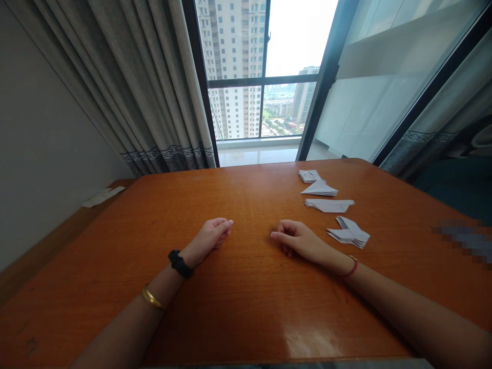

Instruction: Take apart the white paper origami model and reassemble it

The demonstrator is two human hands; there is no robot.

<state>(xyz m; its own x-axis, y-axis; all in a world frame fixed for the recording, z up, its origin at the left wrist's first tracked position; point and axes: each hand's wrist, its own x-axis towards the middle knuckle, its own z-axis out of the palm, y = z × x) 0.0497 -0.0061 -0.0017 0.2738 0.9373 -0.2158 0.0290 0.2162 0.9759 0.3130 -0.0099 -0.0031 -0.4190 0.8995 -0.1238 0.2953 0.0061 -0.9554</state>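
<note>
My left hand (215, 231) rests on the wooden table (246, 307), its fingers curled into a loose fist with the thumb on top. Nothing shows in it. To the right, my right hand (292, 237) lies on the tabletop with its fingers bent inward, and I see nothing held there either. Closest to that hand is a folded white paper piece (351, 233), a little to its right and not touched. Behind it lie a long folded paper strip (329, 206), a pointed folded paper (320, 188) and a small folded paper (309, 176), in a row.
At the far left, a flat white paper (103, 197) lies on a ledge by the wall. A blurred pixelated patch (467, 241) covers something at the right edge. Beyond the table stand a grey curtain (154, 92) and a window with a dark frame (265, 80).
</note>
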